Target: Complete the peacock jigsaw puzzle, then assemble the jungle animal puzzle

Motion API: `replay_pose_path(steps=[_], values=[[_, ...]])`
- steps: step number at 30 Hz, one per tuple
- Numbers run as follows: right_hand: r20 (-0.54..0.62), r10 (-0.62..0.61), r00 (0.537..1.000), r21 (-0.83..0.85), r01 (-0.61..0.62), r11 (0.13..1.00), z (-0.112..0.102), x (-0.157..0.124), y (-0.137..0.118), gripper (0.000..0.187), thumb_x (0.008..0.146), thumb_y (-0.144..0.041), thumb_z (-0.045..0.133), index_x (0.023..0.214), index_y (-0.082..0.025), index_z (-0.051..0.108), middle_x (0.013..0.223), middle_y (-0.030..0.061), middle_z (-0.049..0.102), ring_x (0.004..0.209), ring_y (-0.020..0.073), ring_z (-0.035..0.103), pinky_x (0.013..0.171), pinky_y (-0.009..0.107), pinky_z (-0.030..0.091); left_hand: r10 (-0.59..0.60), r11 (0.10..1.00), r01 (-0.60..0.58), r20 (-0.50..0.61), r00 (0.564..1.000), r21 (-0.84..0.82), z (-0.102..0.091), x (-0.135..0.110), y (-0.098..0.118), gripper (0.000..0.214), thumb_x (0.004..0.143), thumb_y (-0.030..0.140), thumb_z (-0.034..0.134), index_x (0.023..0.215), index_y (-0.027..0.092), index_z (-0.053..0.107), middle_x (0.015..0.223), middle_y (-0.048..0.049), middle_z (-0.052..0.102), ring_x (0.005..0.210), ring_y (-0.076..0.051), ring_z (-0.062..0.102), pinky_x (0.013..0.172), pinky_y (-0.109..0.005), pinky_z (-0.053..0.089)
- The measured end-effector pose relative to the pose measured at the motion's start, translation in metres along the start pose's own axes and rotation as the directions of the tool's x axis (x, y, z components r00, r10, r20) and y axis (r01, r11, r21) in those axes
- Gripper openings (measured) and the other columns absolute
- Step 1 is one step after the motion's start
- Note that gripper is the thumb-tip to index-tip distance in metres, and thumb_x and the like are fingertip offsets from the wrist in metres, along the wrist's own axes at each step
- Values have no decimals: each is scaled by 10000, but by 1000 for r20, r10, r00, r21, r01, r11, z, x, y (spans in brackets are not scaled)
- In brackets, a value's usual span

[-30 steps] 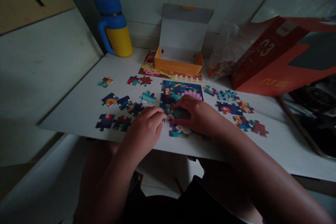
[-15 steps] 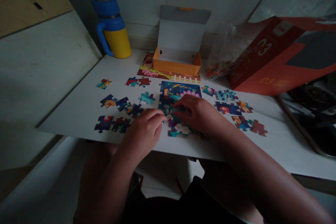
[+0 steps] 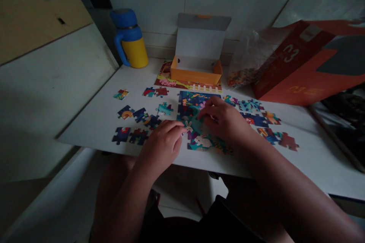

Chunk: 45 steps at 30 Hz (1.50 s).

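Note:
A partly joined jigsaw puzzle lies in the middle of the white table. My left hand rests at its left edge, fingers curled, fingertips touching the pieces by a white rabbit picture. My right hand lies on the puzzle's right part, fingers bent and pressing down on the pieces. Loose pieces are scattered to the left and more loose pieces to the right.
An open orange box with a raised grey lid stands behind the puzzle on a picture sheet. A blue and yellow flask is at the back left. A large red box and a plastic bag sit at the back right.
My right hand has slid up and to the right over the puzzle, uncovering the lower pieces. The left hand has stayed by the left edge. The view has dropped slightly.

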State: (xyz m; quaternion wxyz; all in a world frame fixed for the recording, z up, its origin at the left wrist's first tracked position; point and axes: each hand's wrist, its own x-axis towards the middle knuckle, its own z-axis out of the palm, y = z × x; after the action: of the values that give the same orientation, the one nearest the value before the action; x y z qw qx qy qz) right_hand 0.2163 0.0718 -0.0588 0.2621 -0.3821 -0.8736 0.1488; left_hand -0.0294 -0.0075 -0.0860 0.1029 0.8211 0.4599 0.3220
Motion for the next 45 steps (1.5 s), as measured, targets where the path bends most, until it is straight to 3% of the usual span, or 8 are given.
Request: replay_pose_path(steps=[4,12,20,27,32,37,40,45], values=[[-182,40,983,37,-34,999,-4,1,4,209,969,-161,602,976,-212,804,1032,90,618,770,194,597,686,339,488,-4,1000,4,-5,1000,-14,1,-1,2,283,1000,24,569,1158,198,727,1196,-89,749,1163,-247,688,1064,-474,602],[-257,193,947,73,-181,981,-5,4,18,145,926,-218,639,903,-209,782,968,82,630,695,193,574,658,358,472,-8,999,12,-106,994,42,-27,9,-9,221,1036,113,575,1177,211,714,1233,-87,745,1205,-239,680,1108,-455,564],[-281,216,935,93,-197,976,-9,6,25,163,897,-172,624,899,-206,783,987,73,631,730,193,591,709,354,482,-219,917,152,149,964,368,-54,53,-71,489,931,385,770,1357,164,676,1503,-183,612,1397,-380,576,1208,-562,460],[-258,200,945,94,-181,979,-10,6,23,183,909,-140,599,918,-195,774,997,75,620,742,185,590,707,342,470,-259,933,202,165,952,298,-44,49,-90,392,928,460,772,1229,221,697,1418,-116,662,1335,-350,598,1182,-527,454],[-221,147,964,111,-124,986,-10,4,21,156,907,-142,642,937,-202,783,1014,77,614,775,190,609,678,325,469,-298,935,261,131,946,239,-46,48,-89,364,861,454,832,1084,213,676,1334,-109,673,1275,-337,616,1123,-483,482],[-196,94,976,161,-63,985,-8,3,20,115,921,-152,678,946,-212,773,1018,67,656,732,169,609,654,315,474,-409,911,395,122,905,121,-49,50,-82,382,837,451,858,1067,236,641,1005,-35,720,926,-246,682,821,-353,533],[-119,122,985,285,-84,955,-9,2,15,98,989,-245,690,1059,-220,754,929,36,689,659,149,582,596,296,451,-336,934,347,116,935,-86,-48,50,-68,271,903,390,804,1043,232,634,887,4,705,776,-180,658,712,-289,515],[35,107,994,566,-108,818,-16,-1,5,418,929,-491,856,1203,-212,709,978,50,741,758,174,646,631,297,510,-132,874,194,167,977,-447,-31,52,-19,176,972,271,752,1134,227,700,1065,-33,767,909,-164,736,826,-283,604]])
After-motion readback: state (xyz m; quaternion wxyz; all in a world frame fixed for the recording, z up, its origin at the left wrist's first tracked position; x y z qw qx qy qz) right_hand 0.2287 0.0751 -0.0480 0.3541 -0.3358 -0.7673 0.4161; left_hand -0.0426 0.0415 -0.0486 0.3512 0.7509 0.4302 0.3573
